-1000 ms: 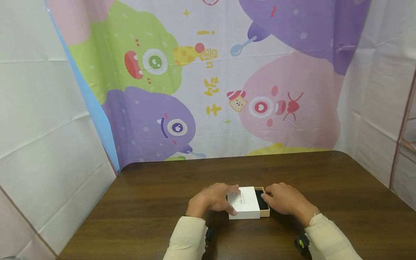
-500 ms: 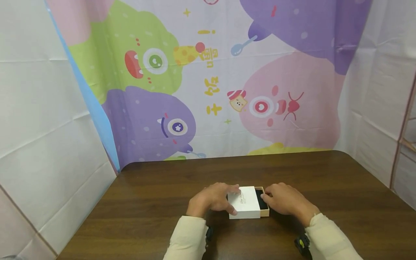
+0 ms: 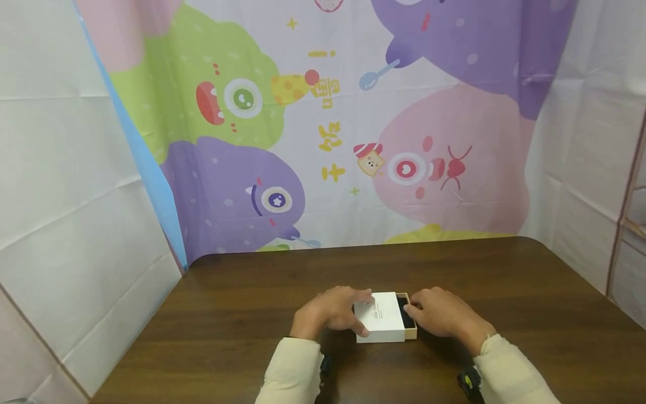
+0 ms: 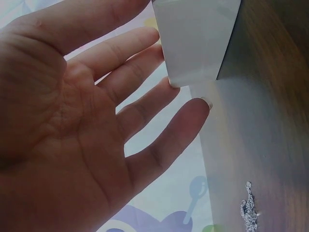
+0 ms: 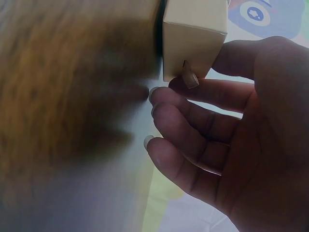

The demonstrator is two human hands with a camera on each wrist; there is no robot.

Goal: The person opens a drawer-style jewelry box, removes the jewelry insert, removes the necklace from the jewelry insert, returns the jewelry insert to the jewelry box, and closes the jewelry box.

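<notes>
A small white sliding box with fine dark print on its sleeve lies flat on the table. My left hand holds the sleeve from its left end, thumb on the near side, fingers toward the far side; the left wrist view shows the fingertips at the white wall. At the right end, the tan drawer stands partly out of the sleeve, with a black lining inside. My right hand has its thumb at the drawer's rim and curled fingers at its end. A short ribbon tab hangs from that end.
The brown wooden table spreads around the box. A cartoon-printed cloth hangs at its back edge, and pale cloth walls flank it. The left wrist view shows a small silvery, chain-like thing.
The drawer has slid slightly leftward into the sleeve, so less of it shows, and the right hand has moved a little left with it. The left hand stays at the sleeve.
</notes>
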